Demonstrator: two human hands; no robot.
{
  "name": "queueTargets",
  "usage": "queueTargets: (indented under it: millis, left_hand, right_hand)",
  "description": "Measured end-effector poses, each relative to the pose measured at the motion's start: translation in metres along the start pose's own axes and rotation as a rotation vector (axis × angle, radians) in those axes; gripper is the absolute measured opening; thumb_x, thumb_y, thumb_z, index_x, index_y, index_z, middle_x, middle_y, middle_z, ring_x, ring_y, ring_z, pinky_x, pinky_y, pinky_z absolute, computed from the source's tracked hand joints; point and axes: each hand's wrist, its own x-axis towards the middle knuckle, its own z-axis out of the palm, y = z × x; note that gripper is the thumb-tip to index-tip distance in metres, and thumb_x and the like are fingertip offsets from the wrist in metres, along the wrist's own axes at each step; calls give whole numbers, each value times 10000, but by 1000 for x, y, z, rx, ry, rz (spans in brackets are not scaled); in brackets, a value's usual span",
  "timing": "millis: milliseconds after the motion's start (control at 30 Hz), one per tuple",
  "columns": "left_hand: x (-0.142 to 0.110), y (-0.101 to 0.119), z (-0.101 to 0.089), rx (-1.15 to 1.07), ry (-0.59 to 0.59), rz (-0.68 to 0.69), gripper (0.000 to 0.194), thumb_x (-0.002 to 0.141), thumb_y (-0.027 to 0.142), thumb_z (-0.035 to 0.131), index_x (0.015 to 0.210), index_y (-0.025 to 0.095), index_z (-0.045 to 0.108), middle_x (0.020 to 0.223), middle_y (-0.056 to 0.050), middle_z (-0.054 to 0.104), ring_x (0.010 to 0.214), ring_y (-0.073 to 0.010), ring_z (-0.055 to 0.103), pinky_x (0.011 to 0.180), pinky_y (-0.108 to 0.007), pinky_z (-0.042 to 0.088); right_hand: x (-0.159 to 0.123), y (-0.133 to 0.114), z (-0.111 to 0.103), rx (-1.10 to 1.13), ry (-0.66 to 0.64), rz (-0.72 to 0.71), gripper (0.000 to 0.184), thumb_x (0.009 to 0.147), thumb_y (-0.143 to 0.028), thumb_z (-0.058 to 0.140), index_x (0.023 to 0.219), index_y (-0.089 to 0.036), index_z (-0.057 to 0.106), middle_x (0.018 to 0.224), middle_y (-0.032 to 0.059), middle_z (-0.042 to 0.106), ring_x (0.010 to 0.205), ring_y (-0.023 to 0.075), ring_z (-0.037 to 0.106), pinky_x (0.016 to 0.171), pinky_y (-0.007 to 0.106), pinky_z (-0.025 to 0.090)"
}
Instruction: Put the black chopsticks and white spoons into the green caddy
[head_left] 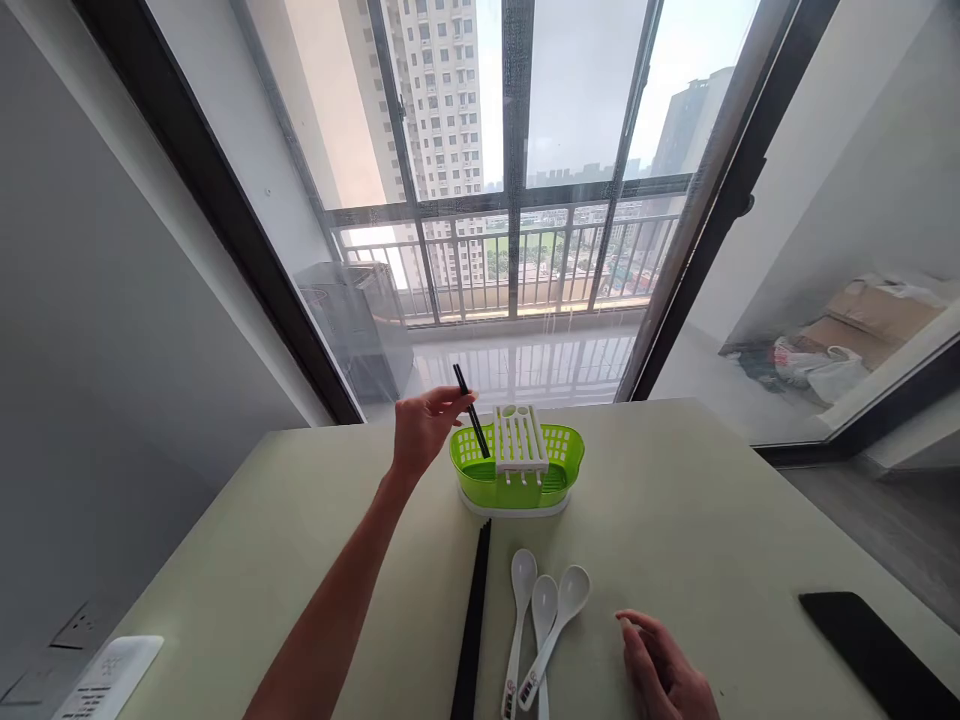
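Note:
My left hand [429, 425] pinches a pair of black chopsticks [472, 412] near their upper part. Their lower ends reach down into the left compartment of a green utensil basket [517, 493]; whether they touch its floor I cannot tell. A white slotted rack [520, 440] with small hooks sits across the middle of the basket. In front of it lies a bundle of black chopsticks [474, 625] on the table. Three white spoons [545, 605] lie beside them, partly overlapping. To the right of the spoons, my right hand [664, 668] rests with loosely curled fingers apart, holding nothing.
The pale green table [360, 590] ends just beyond the basket, before a glass door. A black flat object [874, 645] lies at the right edge, a white printed item [112, 675] at the left. Bags and cardboard [847, 350] are piled behind glass at right.

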Motion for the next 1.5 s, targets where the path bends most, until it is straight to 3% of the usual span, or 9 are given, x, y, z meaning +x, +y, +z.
queueTargets:
  millis: [133,433,933,1233,1500]
  left_hand:
    - [14,-29,23,-10,-188,23,405,802,559,756,943,186,820,868,-42,814,805,-251,782,652,-339,674]
    - [29,-61,39,-50,-237,-28,503,777,609,742,966,147,806,918,-93,814,798,-256,781,692,-377,674]
    - [35,-77,33,-45,-320,-42,525,753,660,730,947,179,810,937,-102,813,805,-261,778,748,-351,623]
    - [31,-75,37,-2,-363,-22,503,827,662,636,987,220,817,1001,-52,815,995,-268,749,927,-349,563]
    - [26,-75,35,35,-414,-1,538,879,668,571,1098,225,785,1153,-82,770,1145,-268,672,960,-336,532]
  right_hand:
    - [0,1,-3,5,-10,11,564,851,-741,534,983,-214,687,602,-27,569,541,173,543,538,257,460]
    - [1,0,-2,-47,-21,-19,578,899,-733,459,968,-207,687,586,-31,540,509,163,533,510,245,456]
    - [5,8,-1,28,-60,15,589,878,-760,469,849,-217,695,557,-36,498,491,152,496,499,240,428]
    - [5,5,-2,11,-76,17,582,881,-752,474,855,-217,703,576,-32,499,516,152,505,523,233,429]
    - [5,1,-2,-41,-62,-27,598,887,-758,454,849,-220,713,561,-31,519,498,150,512,513,228,437]
